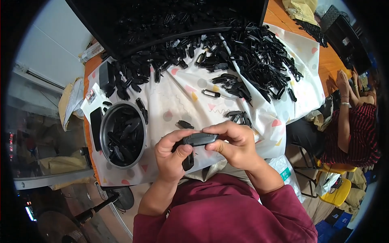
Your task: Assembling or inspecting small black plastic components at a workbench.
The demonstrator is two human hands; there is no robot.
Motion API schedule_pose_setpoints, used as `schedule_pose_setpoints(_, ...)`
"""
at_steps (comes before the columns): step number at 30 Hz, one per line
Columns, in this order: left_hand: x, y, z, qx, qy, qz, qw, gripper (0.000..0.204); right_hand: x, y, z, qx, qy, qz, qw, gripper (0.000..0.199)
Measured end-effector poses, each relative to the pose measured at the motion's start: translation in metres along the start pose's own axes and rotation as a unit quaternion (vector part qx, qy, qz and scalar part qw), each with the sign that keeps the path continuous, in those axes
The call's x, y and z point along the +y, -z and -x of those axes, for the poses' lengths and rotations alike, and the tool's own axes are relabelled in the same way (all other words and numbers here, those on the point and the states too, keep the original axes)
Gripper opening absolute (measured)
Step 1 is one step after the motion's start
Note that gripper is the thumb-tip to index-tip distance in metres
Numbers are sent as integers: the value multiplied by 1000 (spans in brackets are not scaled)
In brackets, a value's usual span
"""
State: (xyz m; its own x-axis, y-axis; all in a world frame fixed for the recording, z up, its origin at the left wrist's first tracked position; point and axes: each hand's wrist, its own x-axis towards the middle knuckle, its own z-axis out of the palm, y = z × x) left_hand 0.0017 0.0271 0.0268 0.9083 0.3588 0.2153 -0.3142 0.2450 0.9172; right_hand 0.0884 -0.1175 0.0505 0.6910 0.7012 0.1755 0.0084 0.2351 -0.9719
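Between my two hands is a small black plastic casing, held level above the table's near edge. My left hand pinches its left end with thumb and fingers. Thumb and forefinger of my right hand grip the other end. Under my left hand another black plastic piece shows, partly hidden by the fingers. A loose black piece lies on the cloth just beyond my hands. Several more black pieces sit beyond my right hand.
A metal bowl of black pieces stands at left, beside a dark phone-like slab. Heaps of black casings cover the far side of the patterned cloth, below a large dark screen. At right sits another person in a striped top.
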Motion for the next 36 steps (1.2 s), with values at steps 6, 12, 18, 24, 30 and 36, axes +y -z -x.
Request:
schedule_pose_setpoints(6,10,-5,-1,130,184,180,958,39,13,-1,-11,5,-168,-268,949,49)
schedule_pose_setpoints(12,18,17,2,132,112,148,974,42,17,2,-19,51,-194,-280,939,58)
schedule_pose_setpoints(18,40,83,-6,341,-14,-440,831,26,53,43,-31,226,-164,-109,954,34)
schedule_pose_setpoints(24,36,105,-12,229,-39,-679,697,30,83,24,-43,87,-92,354,926,21)
schedule_pose_setpoints(30,-3,56,-53,151,-67,-570,805,22,94,-24,-48,-67,15,610,789,31)
schedule_pose_setpoints(36,-27,32,-59,-184,-27,-650,737,27,84,36,-72,98,33,663,742,22)
